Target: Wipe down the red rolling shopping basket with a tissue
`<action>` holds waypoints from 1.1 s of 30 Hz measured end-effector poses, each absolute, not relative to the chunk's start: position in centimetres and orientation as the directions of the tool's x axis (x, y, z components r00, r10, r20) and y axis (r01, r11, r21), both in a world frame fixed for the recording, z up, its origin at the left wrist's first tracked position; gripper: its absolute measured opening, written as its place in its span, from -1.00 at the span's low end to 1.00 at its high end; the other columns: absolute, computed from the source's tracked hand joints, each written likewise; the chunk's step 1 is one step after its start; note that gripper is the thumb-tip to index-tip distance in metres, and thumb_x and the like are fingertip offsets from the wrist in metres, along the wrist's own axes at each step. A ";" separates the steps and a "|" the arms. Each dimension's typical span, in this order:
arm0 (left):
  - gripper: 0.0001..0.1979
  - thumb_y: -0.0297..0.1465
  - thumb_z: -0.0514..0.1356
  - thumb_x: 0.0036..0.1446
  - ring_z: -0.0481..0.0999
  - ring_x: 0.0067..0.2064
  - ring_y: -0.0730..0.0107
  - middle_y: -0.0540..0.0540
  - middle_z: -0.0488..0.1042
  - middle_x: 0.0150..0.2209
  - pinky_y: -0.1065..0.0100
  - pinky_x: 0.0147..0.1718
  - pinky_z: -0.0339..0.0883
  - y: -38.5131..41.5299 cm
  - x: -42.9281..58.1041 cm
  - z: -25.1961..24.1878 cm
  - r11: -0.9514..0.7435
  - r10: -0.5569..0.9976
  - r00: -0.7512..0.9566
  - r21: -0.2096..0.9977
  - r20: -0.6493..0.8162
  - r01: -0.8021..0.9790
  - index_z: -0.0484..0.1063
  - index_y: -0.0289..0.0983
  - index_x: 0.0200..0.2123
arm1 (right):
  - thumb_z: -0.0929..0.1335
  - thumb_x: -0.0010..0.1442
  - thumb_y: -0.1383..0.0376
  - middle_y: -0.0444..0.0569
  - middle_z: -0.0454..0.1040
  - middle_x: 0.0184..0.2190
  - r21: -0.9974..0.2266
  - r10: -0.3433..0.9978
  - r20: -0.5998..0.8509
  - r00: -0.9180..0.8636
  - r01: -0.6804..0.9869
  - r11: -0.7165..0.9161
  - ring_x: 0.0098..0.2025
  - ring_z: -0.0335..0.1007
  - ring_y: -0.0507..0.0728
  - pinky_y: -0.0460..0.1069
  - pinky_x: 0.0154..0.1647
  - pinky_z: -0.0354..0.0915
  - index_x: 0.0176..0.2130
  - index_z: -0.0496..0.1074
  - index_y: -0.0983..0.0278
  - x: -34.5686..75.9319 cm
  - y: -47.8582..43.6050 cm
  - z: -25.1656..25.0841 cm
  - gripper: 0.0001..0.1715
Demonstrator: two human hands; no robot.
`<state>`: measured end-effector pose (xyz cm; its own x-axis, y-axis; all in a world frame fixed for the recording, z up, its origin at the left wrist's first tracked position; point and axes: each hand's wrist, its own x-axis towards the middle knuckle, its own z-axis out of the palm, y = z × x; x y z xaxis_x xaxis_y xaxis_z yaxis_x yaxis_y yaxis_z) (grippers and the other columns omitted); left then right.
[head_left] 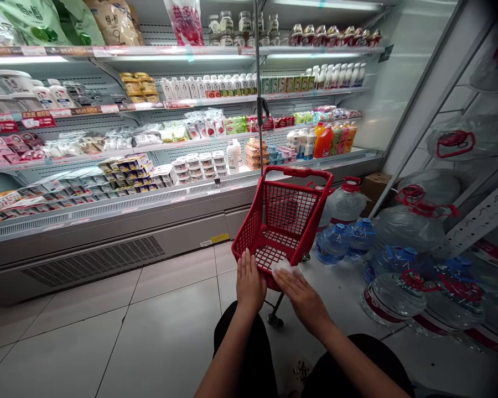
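A small red shopping cart (pixel 292 200) with lattice walls stands in front of me, its basket bare inside as far as I can see. My left hand (pixel 250 284) lies on the basket's near rim at the left, fingers stretched out and nothing in them. Under the fingers of my right hand (pixel 302 296) is a crumpled white tissue (pixel 283 266), held against the near rim at the right. Part of that rim is hidden by both hands.
An open refrigerated display case (pixel 195 218) with dairy and drinks runs behind the cart. At the right, blue-capped water bottles (pixel 335 243) and large red-handled water jugs (pixel 394 298) stand on the tiled floor (pixel 170 326). My knees are below the cart.
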<state>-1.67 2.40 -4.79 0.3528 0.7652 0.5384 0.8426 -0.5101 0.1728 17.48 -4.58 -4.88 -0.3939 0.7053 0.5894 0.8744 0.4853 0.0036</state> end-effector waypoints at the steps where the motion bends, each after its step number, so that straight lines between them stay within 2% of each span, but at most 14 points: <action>1: -0.25 -0.54 0.15 0.15 -0.05 0.52 -0.04 -0.38 0.00 0.49 -0.17 0.42 0.06 2.1 -1.3 -5.0 -0.523 0.762 0.362 0.181 0.536 0.833 0.04 -0.40 0.41 | 0.08 0.29 0.62 -0.06 0.22 0.42 0.007 0.694 0.590 -0.412 0.863 0.506 0.47 0.08 0.08 0.19 0.48 0.13 0.51 -0.12 0.22 16.5 -4.6 -5.1 -0.10; 6: -0.34 -0.59 0.09 0.18 -0.05 0.52 0.08 -0.34 0.05 0.49 -0.11 0.42 0.11 1.9 -2.2 -5.2 -0.628 0.717 0.466 0.190 0.518 0.755 0.12 -0.38 0.37 | 0.13 0.29 0.59 -0.06 0.31 0.38 0.019 0.641 0.584 -0.499 0.797 0.603 0.43 0.16 0.07 0.18 0.47 0.16 0.49 0.02 0.21 16.2 -2.7 -4.6 -0.14; 11: -0.29 -0.61 0.09 0.12 -0.09 0.53 0.12 -0.30 0.01 0.50 -0.07 0.43 0.08 2.8 -4.7 -4.4 -0.680 0.684 0.520 0.189 0.512 0.708 0.13 -0.38 0.37 | 0.13 0.32 0.57 -0.07 0.53 0.20 -0.041 0.686 0.609 -0.399 0.847 0.529 0.30 0.37 0.09 0.22 0.47 0.14 0.29 0.39 0.19 20.6 1.4 -2.5 -0.31; 15: -0.21 -0.59 0.13 0.11 -0.09 0.53 0.11 -0.30 -0.02 0.51 -0.05 0.43 0.09 3.1 -5.4 -4.1 -0.659 0.690 0.502 0.167 0.521 0.733 0.05 -0.37 0.42 | 0.14 0.31 0.57 0.01 0.56 0.15 -0.050 0.694 0.611 -0.380 0.857 0.513 0.26 0.40 0.12 0.24 0.46 0.14 0.22 0.45 0.26 21.0 2.5 -1.9 -0.36; 18: -0.12 -0.57 0.19 0.06 -0.09 0.53 0.03 -0.35 -0.07 0.51 -0.05 0.43 0.07 2.9 -5.2 -4.2 -0.588 0.737 0.437 0.171 0.515 0.791 -0.02 -0.41 0.45 | 0.15 0.30 0.56 0.06 0.53 0.19 -0.043 0.679 0.630 -0.376 0.856 0.514 0.30 0.36 0.16 0.24 0.44 0.17 0.25 0.42 0.30 18.7 1.6 -2.3 -0.37; 20: -0.05 -0.54 0.22 0.05 -0.10 0.53 -0.06 -0.43 -0.10 0.51 -0.10 0.43 0.06 2.6 -4.7 -4.5 -0.510 0.783 0.359 0.194 0.508 0.838 -0.11 -0.47 0.47 | 0.16 0.30 0.56 0.02 0.52 0.21 -0.029 0.661 0.627 -0.412 0.836 0.548 0.31 0.35 0.13 0.21 0.45 0.17 0.28 0.39 0.27 16.4 0.6 -2.8 -0.35; 24: -0.03 -0.53 0.14 0.17 -0.16 0.53 -0.08 -0.48 -0.17 0.51 -0.15 0.42 0.03 1.2 -3.4 -4.9 -0.398 0.827 0.234 0.238 0.512 0.886 -0.38 -0.51 0.50 | 0.15 0.30 0.55 0.00 0.42 0.31 0.027 0.613 0.622 -0.488 0.795 0.606 0.38 0.26 0.10 0.15 0.44 0.20 0.39 0.25 0.29 12.5 -1.1 -3.9 -0.27; 26: -0.04 -0.53 0.10 0.22 -0.16 0.54 -0.01 -0.41 -0.16 0.52 -0.12 0.43 0.03 0.5 -3.5 -4.9 -0.414 0.821 0.251 0.232 0.513 0.880 -0.46 -0.45 0.51 | 0.14 0.31 0.55 0.00 0.33 0.37 0.062 0.603 0.606 -0.519 0.786 0.615 0.42 0.19 0.11 0.17 0.44 0.19 0.45 0.13 0.30 12.0 -1.6 -4.1 -0.22; 29: -0.01 -0.53 0.10 0.20 -0.13 0.53 0.07 -0.29 -0.13 0.53 -0.06 0.45 -0.01 0.0 -4.8 -4.5 -0.482 0.795 0.349 0.165 0.497 0.861 -0.47 -0.35 0.52 | 0.12 0.30 0.56 -0.08 0.28 0.40 0.094 0.617 0.577 -0.535 0.794 0.601 0.44 0.15 0.08 0.19 0.47 0.13 0.50 -0.06 0.20 14.2 -1.4 -3.7 -0.13; 33: 0.00 -0.48 0.13 0.21 -0.07 0.53 0.10 -0.25 -0.10 0.53 -0.01 0.45 -0.01 1.1 -7.2 -3.9 -0.501 0.774 0.394 0.099 0.496 0.860 -0.45 -0.32 0.53 | 0.11 0.28 0.58 -0.07 0.25 0.42 0.061 0.711 0.596 -0.372 0.904 0.422 0.42 0.18 0.09 0.21 0.50 0.03 0.53 -0.22 0.16 20.2 -0.4 -2.3 -0.04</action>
